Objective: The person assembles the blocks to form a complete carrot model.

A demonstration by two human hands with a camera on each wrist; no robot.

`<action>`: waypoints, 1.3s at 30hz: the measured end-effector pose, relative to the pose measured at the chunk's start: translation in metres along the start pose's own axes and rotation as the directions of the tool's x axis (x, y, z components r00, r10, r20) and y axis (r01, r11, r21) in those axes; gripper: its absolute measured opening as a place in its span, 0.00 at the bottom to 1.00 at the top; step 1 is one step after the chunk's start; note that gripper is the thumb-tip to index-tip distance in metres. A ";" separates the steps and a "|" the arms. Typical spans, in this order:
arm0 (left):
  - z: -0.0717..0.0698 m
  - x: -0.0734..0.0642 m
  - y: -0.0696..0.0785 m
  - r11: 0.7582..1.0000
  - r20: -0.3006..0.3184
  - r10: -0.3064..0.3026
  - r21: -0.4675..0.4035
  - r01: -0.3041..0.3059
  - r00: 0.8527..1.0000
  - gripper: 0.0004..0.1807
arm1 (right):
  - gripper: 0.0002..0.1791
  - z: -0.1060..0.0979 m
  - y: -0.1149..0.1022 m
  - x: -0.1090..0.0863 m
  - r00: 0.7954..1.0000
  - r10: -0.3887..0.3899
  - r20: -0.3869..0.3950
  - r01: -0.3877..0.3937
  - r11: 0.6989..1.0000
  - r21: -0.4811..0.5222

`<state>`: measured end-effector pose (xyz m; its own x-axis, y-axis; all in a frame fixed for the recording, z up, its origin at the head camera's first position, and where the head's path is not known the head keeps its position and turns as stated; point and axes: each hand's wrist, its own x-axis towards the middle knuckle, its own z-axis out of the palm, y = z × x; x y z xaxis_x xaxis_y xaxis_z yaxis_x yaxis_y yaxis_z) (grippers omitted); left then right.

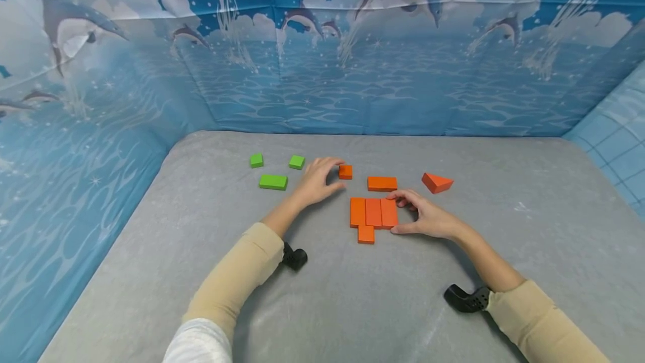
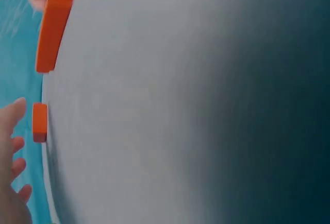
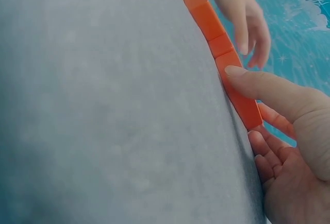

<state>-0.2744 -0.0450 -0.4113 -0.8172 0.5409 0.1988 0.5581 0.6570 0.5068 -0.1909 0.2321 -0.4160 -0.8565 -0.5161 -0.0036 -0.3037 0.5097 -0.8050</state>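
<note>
My left hand (image 1: 316,180) reaches over the table with thumb and fingers spread. Its fingertips are beside a small orange block (image 1: 345,172), and the left wrist view shows the thumb apart from that block. Three upright orange rectangular blocks lie side by side in the middle, with a small orange block (image 1: 365,234) against their lower edge. My right hand (image 1: 427,218) pinches the rightmost rectangular block (image 1: 389,213) by its two short ends, thumb at the near end, index finger at the far end. In the right wrist view, the thumb (image 3: 268,87) presses on the orange side.
Behind the group lies another orange rectangular block (image 1: 382,184), with an orange triangular block (image 1: 437,182) to its right. A green rectangular block (image 1: 273,182) and two smaller green ones (image 1: 297,162) sit left of my left hand. A dolphin-printed curtain (image 1: 322,83) hangs behind the grey table (image 1: 353,307).
</note>
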 end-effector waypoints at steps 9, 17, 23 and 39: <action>0.008 0.013 -0.013 0.998 0.042 -0.070 0.004 0.070 0.997 0.26 | 0.34 0.000 -0.001 0.001 1.000 -0.006 -0.002 0.006 1.000 -0.005; 0.012 0.014 -0.015 0.996 0.026 -0.086 0.009 0.085 0.996 0.22 | 0.34 0.000 -0.001 0.001 1.000 -0.010 -0.005 0.010 1.000 -0.005; 0.012 0.012 -0.012 0.997 0.006 -0.078 -0.021 0.078 0.997 0.22 | 0.35 0.001 0.000 0.001 1.000 0.004 -0.006 -0.004 1.000 -0.023; 0.010 -0.031 0.058 0.971 0.048 0.211 -0.126 -0.203 0.976 0.20 | 0.34 -0.001 0.002 0.001 1.000 -0.004 -0.002 0.004 1.000 -0.025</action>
<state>-0.2148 -0.0187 -0.3960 -0.6734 0.6920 0.2601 0.6900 0.4620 0.5572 -0.1924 0.2331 -0.4171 -0.8561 -0.5169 0.0006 -0.3173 0.5247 -0.7900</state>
